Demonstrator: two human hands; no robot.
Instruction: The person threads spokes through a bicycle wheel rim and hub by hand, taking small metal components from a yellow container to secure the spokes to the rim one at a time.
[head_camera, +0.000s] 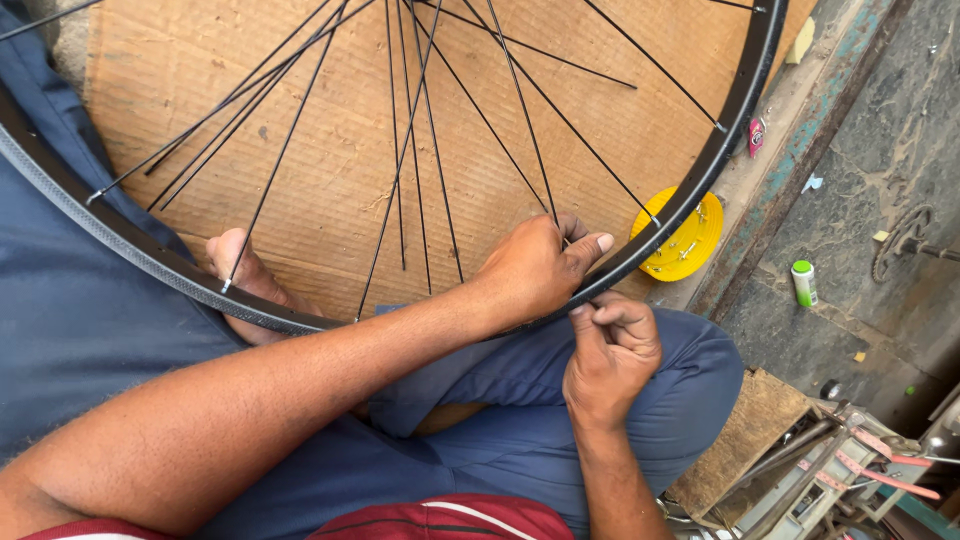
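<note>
A black bicycle wheel rim (735, 110) with thin black spokes (436, 150) lies across my lap, above a cardboard sheet (330, 160). My left hand (535, 268) reaches through from inside the rim and grips a spoke where it meets the rim, thumb stretched along the rim's edge. My right hand (610, 350) sits just outside the rim, fingertips pinched together against its outer face; whatever small part they pinch is hidden. My bare foot (245, 275) shows under the rim at the left.
A yellow dish (690, 245) with small metal parts lies beside the rim at the right. A small green-capped bottle (803, 283) lies on the grey floor. Metal tools and pink-handled pieces (860, 465) crowd the lower right corner.
</note>
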